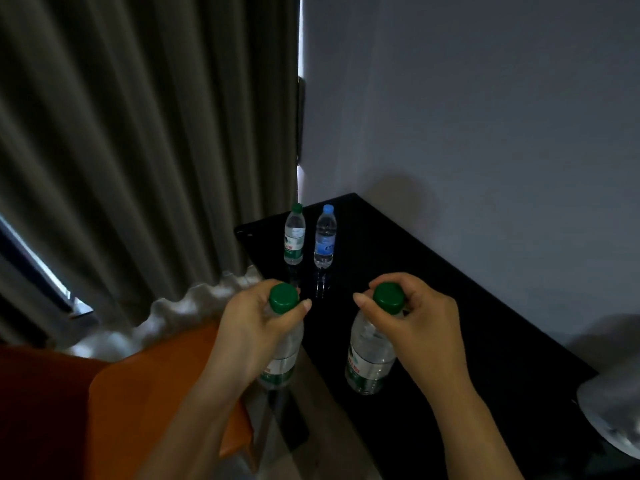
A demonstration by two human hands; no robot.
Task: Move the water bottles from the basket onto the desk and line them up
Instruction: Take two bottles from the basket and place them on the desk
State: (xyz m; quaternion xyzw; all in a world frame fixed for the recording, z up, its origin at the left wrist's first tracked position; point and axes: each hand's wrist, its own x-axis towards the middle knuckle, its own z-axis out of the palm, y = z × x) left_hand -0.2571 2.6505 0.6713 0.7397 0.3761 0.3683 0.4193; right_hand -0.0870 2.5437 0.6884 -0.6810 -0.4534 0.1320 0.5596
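Observation:
Two water bottles stand upright side by side at the far end of the black desk [467,327]: a green-capped bottle [294,237] on the left and a blue-capped bottle [325,239] on the right. My left hand [256,327] grips the neck of another green-capped bottle [282,355], which hangs at the desk's left edge. My right hand [415,323] grips the neck of a green-capped bottle [369,358] above the desk's near part. The basket is out of view.
An orange seat [114,403] sits to the left of the desk. Brown curtains [138,150] hang behind it, with a white sheer hem beneath. A pale wall [485,116] runs along the desk's right side. A pale rounded object [613,414] rests at the desk's near right.

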